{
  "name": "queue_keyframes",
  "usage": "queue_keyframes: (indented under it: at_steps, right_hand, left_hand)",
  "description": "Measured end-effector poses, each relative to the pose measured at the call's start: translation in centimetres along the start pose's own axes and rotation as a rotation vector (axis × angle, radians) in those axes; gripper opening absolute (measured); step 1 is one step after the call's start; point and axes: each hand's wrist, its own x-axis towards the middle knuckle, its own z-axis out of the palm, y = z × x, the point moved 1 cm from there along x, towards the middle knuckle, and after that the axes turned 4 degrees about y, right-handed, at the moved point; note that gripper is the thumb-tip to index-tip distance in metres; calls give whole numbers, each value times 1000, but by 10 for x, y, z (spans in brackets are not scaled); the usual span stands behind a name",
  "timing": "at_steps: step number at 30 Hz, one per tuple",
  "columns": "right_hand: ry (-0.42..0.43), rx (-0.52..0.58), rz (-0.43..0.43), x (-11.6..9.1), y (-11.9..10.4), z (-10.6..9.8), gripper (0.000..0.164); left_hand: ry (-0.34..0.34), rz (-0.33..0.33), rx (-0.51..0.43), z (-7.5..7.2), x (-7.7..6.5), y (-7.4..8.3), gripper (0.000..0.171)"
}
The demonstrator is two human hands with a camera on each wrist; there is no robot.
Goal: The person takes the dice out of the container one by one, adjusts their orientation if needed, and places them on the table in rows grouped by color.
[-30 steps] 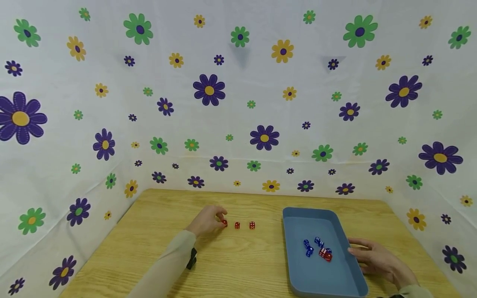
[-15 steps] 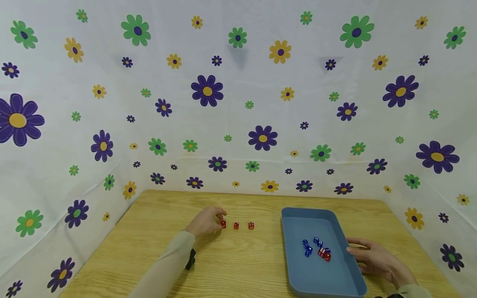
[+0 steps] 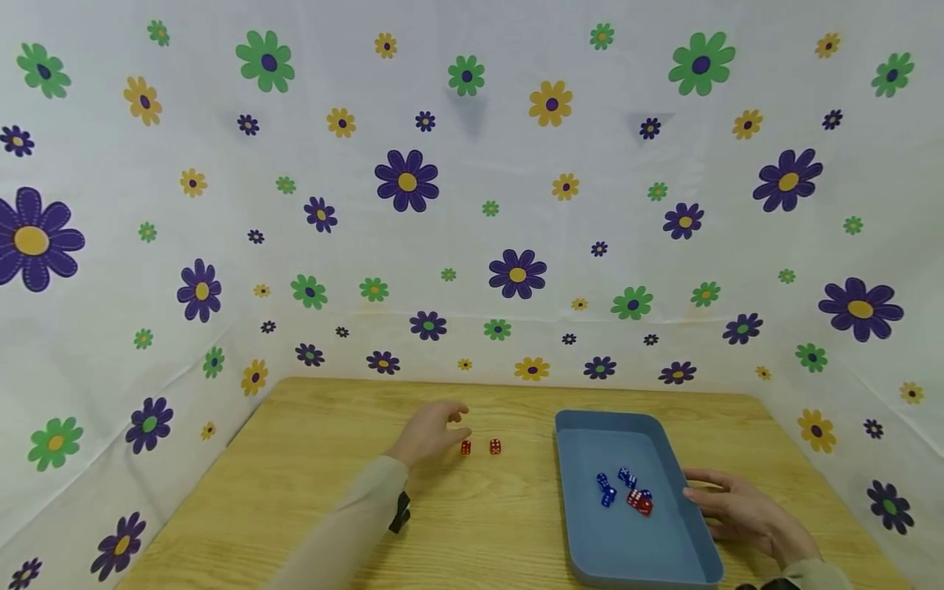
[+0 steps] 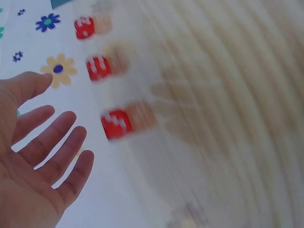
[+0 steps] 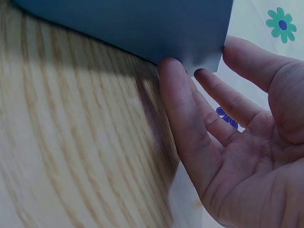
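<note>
In the head view my left hand [image 3: 430,432] is over the table just left of two red dice, a nearer die [image 3: 465,448] and a farther die [image 3: 495,447]. The left wrist view shows its fingers spread with nothing between them. There, a third red die [image 4: 116,124] stands in a row with the others; the hand hides it from the head view. My right hand [image 3: 745,508] rests its fingertips against the right side of a blue tray [image 3: 627,557]. Inside the tray lie several blue dice [image 3: 608,496] and two red dice [image 3: 640,502].
A wooden table [image 3: 472,524] carries everything. A white flower-printed cloth [image 3: 472,238] rises behind it and along both sides.
My left hand has let go of the leftmost red die and moved a little right, its fingers spreading. The right hand stays at the tray; the head view has shifted slightly.
</note>
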Motion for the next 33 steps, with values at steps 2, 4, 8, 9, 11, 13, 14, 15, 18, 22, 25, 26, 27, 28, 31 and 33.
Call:
queue_keyframes:
  at_steps: [2,4,8,9,11,13,14,15,18,22,25,26,27,28,31,33]
  right_hand:
    - [3,-1,-1,-1,-1,0,79]
    - [13,-10,1,-1,-2,0,79]
    - [69,-31,12,-1,-4,2,78]
    - [71,-34,12,-1,-4,2,78]
    - [64,-31,8,-1,-3,2,77]
    - [37,-24,-3,-3,-3,2,77]
    - [24,-21,-8,-3,-3,2,77]
    - [13,-18,-12,-3,-3,1,76]
    - [14,-13,-10,-4,-3,2,76]
    - [30,-8,-2,-3,-2,2,76]
    - [21,-3,-7,-3,-1,2,77]
    - [14,-1,-11,-3,-1,2,77]
    - [14,0,-10,-3,-1,3,77]
    - [14,1,-10,-3,-1,3,77]
    - [35,2,1,-2,-1,4,77]
    - [54,-3,9,-2,-1,4,77]
  left_hand:
    - [14,21,-29,4,3,8,39]
    - [19,41,-58,9,6,15,39]
    - [-7,70,-119,19,12,30,43]
    - [-18,76,-131,22,13,34,44]
    - [-31,93,-135,27,15,42,47]
    - [-31,111,-122,33,16,51,49]
    - [-28,124,-113,36,16,55,49]
    - [-25,132,-103,39,16,59,49]
    - [-20,151,-92,45,17,73,49]
    - [-30,169,-95,51,18,91,48]
    - [-48,180,-99,56,20,102,49]
    - [-56,184,-102,58,20,105,49]
    - [-65,188,-106,59,21,109,50]
    - [-74,195,-108,60,21,112,51]
    - [-107,219,-113,64,24,124,52]
    - [-130,234,-108,68,26,132,53]
